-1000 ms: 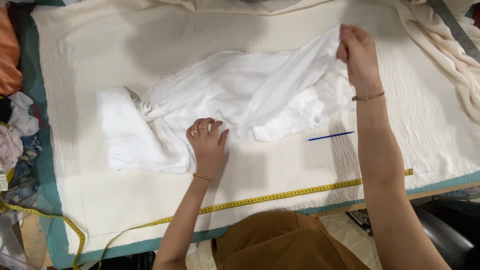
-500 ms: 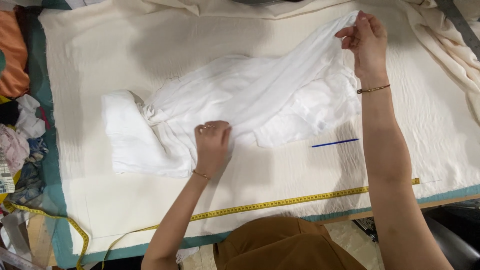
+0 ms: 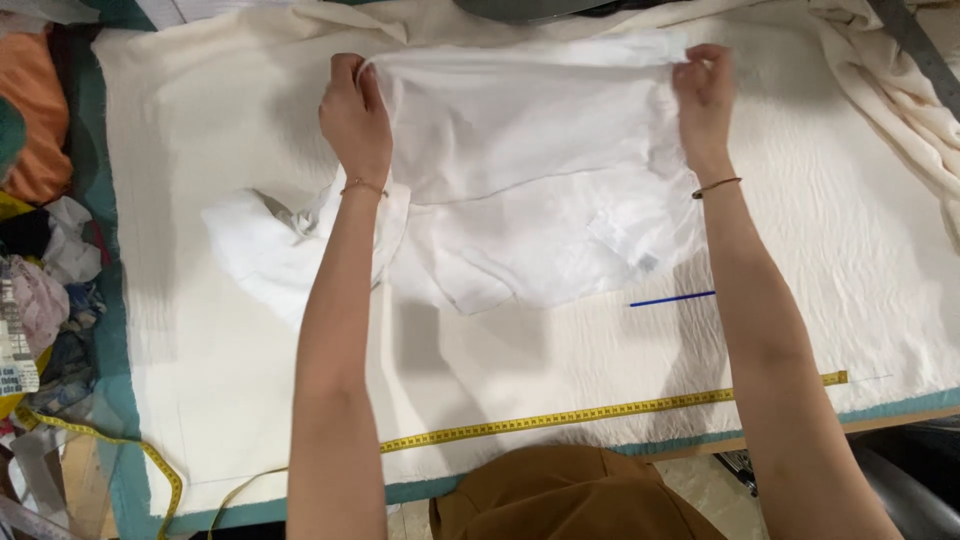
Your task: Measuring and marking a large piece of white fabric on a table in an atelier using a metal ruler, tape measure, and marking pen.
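Note:
A thin white fabric piece [image 3: 520, 190] is lifted and stretched between both hands above a table covered in cream cloth [image 3: 860, 260]. My left hand [image 3: 354, 118] pinches its upper left edge. Its upper right edge is pinched by my right hand [image 3: 704, 98]. The lower part of the white fabric hangs down and bunches to the left on the table. Each wrist wears a thin bracelet.
A yellow measuring tape [image 3: 610, 410] runs along the near table edge. A blue pen or pencil [image 3: 672, 298] lies under the right forearm. Colourful fabric scraps [image 3: 40, 290] pile at the left. More cream cloth [image 3: 900, 90] bunches at the far right.
My left hand left the table and took hold of the fabric's upper left edge. Both hands have raised and spread the white fabric, which lay crumpled before.

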